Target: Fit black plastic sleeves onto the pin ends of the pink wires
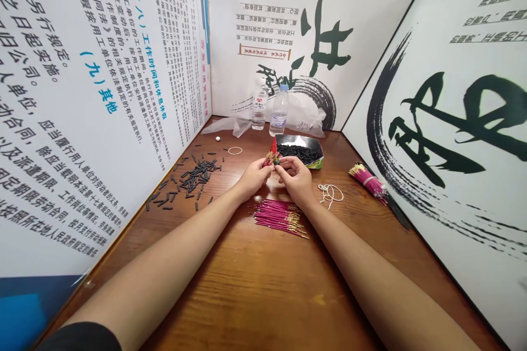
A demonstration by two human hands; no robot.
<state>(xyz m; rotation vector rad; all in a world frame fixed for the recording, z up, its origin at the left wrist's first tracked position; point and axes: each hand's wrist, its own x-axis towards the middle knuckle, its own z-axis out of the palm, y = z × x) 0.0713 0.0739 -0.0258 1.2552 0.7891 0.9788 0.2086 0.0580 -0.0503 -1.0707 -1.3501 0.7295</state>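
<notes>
My left hand (pixel 254 175) and my right hand (pixel 295 176) meet over the middle of the wooden table (pixel 255 296). Together they pinch a small bundle of pink sticks with gold tips (pixel 270 158), a red bit pointing up from it. Just below the hands lies a loose pile of pink sticks (pixel 280 217). A tray of black tube pieces (pixel 300 152) sits right behind the right hand. Which fingers carry the bundle's weight is hard to tell.
Scattered black tube pieces (pixel 193 174) lie at left. White rubber bands (pixel 330 193) and a tied pink stick bundle (pixel 368 178) lie at right. Two water bottles (pixel 279 111) and a plastic bag (pixel 304 119) stand at the back. Printed boards (pixel 102 93) wall the table on three sides.
</notes>
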